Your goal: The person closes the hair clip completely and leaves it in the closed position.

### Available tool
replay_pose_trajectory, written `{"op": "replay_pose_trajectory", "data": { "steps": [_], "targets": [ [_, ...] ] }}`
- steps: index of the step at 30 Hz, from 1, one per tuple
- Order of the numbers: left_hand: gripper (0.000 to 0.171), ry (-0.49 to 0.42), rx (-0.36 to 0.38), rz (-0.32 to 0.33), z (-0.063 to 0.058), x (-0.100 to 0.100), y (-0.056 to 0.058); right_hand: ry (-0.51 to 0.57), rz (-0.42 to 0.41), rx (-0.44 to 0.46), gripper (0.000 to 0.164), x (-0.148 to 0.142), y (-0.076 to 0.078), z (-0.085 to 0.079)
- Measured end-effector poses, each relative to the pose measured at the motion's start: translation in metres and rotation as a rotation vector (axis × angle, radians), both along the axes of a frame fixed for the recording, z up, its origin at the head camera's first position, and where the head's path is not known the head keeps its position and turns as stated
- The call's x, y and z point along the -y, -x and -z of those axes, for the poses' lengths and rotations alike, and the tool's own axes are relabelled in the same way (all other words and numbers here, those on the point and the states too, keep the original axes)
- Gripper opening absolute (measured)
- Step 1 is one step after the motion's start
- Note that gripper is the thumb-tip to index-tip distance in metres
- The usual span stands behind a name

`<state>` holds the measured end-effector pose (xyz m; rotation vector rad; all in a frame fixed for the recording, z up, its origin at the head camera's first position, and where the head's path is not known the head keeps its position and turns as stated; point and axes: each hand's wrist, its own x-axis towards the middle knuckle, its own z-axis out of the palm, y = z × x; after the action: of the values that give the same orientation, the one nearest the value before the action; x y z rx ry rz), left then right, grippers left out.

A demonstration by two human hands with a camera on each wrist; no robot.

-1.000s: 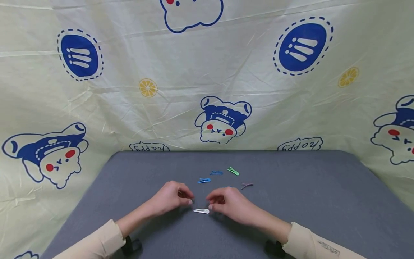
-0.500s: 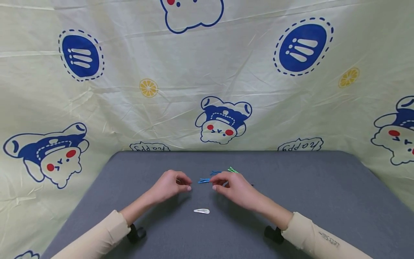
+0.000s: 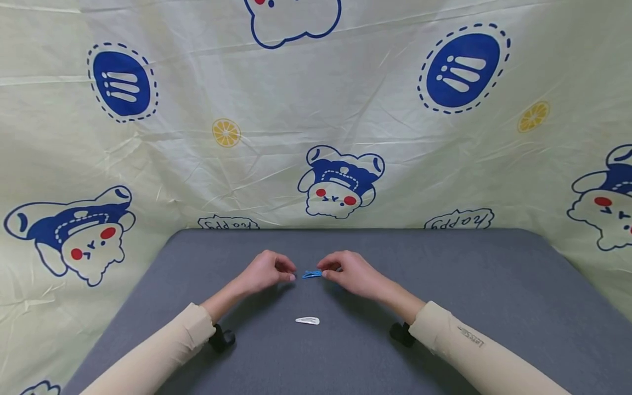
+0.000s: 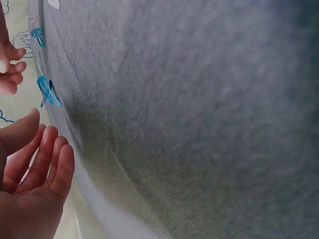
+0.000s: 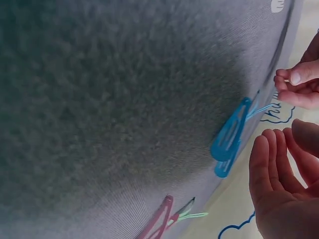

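A blue snap hair clip [image 3: 312, 274] lies on the grey table between my hands, its two parts spread apart in the right wrist view. My left hand [image 3: 269, 271] hovers to its left with fingers loosely bent and nothing held. On its other side is my right hand [image 3: 351, 272], fingers gently curved and thumb apart from them; whether a fingertip touches the clip cannot be told. Nearer the body lies a white snap hair clip [image 3: 308, 320], flat. My right hand hides more clips from the head view.
In the right wrist view a pink hair clip [image 5: 158, 219] and a green hair clip [image 5: 192, 215] lie beyond the blue one. Another blue clip [image 4: 38, 37] shows in the left wrist view. A printed cloth [image 3: 266, 175] hangs behind the table.
Both hands have moved away from the white clip, forward over the table, to either side of the nearer blue clip. The white clip stays where it was. The right hand now covers the farther clips.
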<state>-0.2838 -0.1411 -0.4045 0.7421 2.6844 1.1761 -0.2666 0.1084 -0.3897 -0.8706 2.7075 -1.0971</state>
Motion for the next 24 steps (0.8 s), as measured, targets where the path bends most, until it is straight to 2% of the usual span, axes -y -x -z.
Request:
{"op": "replay_pose_trajectory", "data": {
  "steps": [6, 14, 24],
  "targets": [
    [0.014, -0.011, 0.054, -0.028, 0.004, -0.001, 0.008, -0.042, 0.009, 0.027, 0.019, 0.004, 0.012, 0.006],
    [0.013, -0.023, 0.083, -0.024, 0.009, -0.001, 0.015, -0.094, 0.013, 0.022, 0.017, 0.011, 0.023, 0.013],
    [0.015, -0.066, 0.130, -0.032, 0.013, -0.001, 0.016, -0.121, 0.020, -0.011, 0.013, 0.019, 0.031, 0.018]
  ]
}}
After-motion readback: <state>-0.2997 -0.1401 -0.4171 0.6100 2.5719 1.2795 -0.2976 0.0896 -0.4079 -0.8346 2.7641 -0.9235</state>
